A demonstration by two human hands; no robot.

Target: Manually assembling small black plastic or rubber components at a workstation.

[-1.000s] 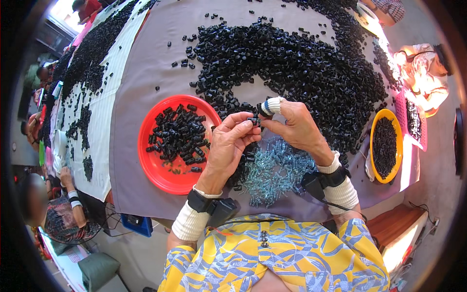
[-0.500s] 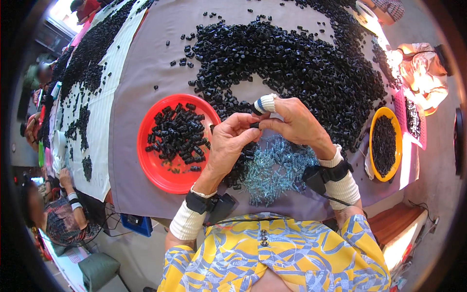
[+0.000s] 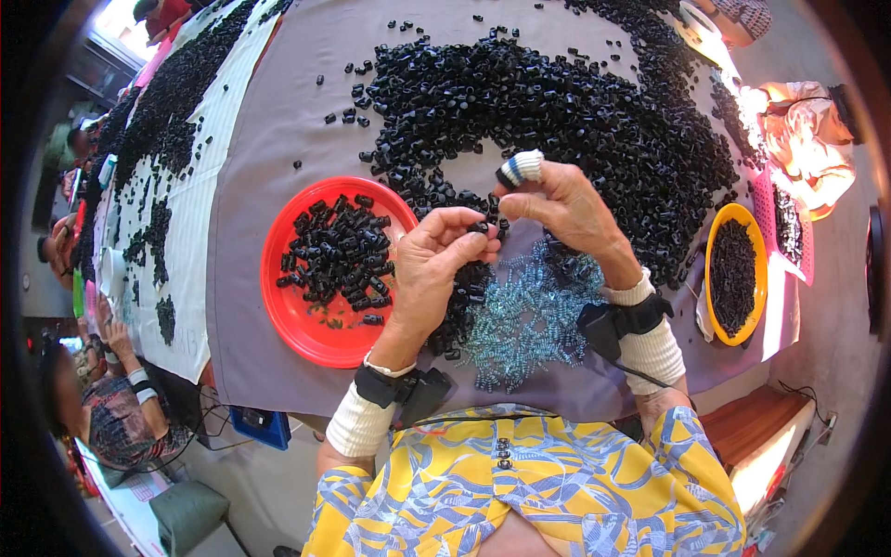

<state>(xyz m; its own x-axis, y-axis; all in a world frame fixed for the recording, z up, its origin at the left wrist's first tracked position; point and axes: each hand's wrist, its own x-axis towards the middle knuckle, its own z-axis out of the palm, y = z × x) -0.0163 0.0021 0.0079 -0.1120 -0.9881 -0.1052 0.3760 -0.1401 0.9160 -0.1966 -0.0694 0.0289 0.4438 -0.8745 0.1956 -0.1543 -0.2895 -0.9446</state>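
Note:
My left hand [image 3: 429, 265] pinches a small black plastic cap [image 3: 478, 227] between thumb and fingertips, just right of the red plate. Above and to its right is my right hand [image 3: 574, 209], apart from the left, its thumb and index finger bent toward each other. A white knitted cover with dark bands [image 3: 522, 168] wraps its index finger; anything between its fingertips blends into the dark parts behind. Beneath my hands lies a heap of small translucent blue coil springs [image 3: 524, 325]. The red plate [image 3: 278, 320] holds many black cylindrical pieces [image 3: 339, 251].
A broad pile of black plastic parts [image 3: 575, 121] spreads over the grey cloth [image 3: 269, 139]. At right stand a yellow bowl [image 3: 763, 278] of thin black pieces and a pink basket [image 3: 806, 265]. Other people sit at left, by a second table [image 3: 190, 316], and at right.
My hands have separated; they were together at a black piece. The right hand has moved slightly up and right, while the left keeps a cap and has shifted slightly left.

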